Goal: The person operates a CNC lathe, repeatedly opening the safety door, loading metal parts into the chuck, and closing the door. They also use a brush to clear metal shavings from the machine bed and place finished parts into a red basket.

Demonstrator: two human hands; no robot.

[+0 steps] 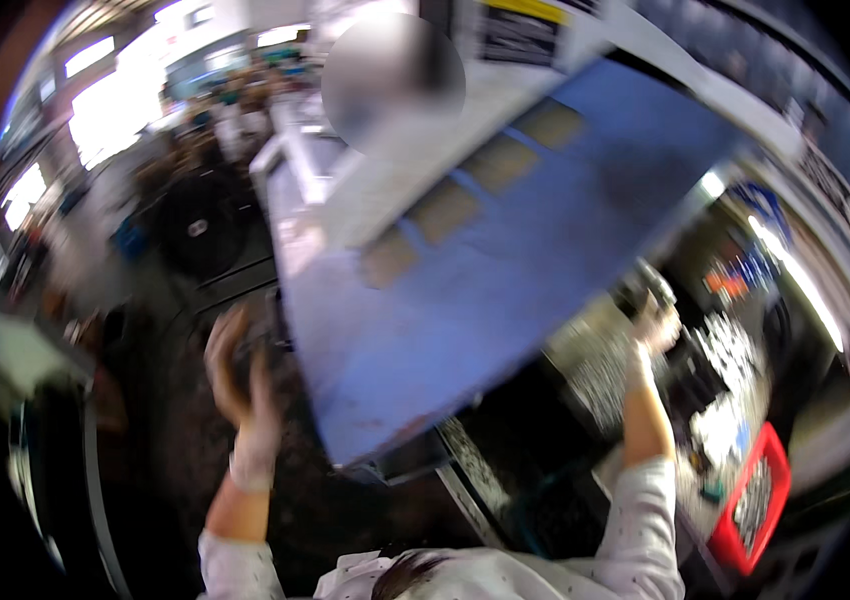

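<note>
Motion blurs much of the view. My left hand [243, 375] is raised off the left end of a large blue tabletop [535, 260], its thumb and curved fingers apart and nothing visible between them. On the other side, beyond the tabletop's right edge, is my right hand [657, 328]. Its fingers look closed at a silvery, rounded piece [653, 283], too smeared to name. Several flat, brownish-grey rectangles, one of them a plate [500, 163], lie in a row along the tabletop's far left edge.
A red bin [777, 455] with small shiny pieces stands at the lower right. Shiny metal pieces [730, 350] are heaped beside my right hand, near a bright light strip [800, 280]. A black round object [200, 225] stands at the left. A white machine frame [685, 45] rises behind.
</note>
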